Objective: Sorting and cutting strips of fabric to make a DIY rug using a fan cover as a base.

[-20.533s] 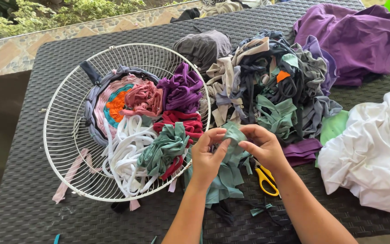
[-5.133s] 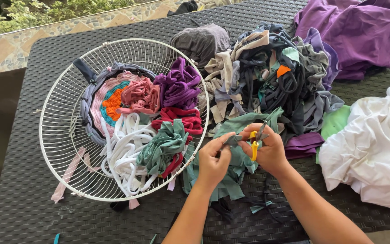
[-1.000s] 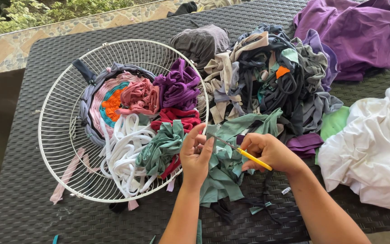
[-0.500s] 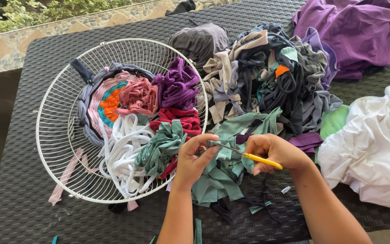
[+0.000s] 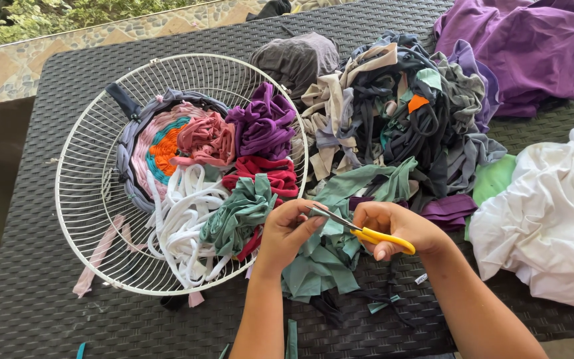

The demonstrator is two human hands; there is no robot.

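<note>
We see the right hand [image 5: 396,229] closed around the yellow handles of a pair of scissors [image 5: 360,231], whose blades point left toward the left hand [image 5: 290,229]. The left hand is pinched shut on a piece of green cloth [image 5: 330,256], holding it just at the scissor blades. This green cloth lies on the dark woven bench [image 5: 28,292] right below both hands, its cut strips spreading toward us, and a longer fold of it runs up and to the right into the pile of mixed scraps [image 5: 393,113].

To the left of the hands sits a round white wire basket [image 5: 88,199], tilted on the bench. Inside it we see a round woven mat [image 5: 157,149] in grey, pink, teal and orange, and beside that bundles of strips: pink, purple, red, white and green. A few pink strips hang through the wire onto the bench.

A purple garment [image 5: 526,50] lies at the far right corner, and a crumpled white sheet [image 5: 553,213] lies on the right, well apart from the basket.
</note>
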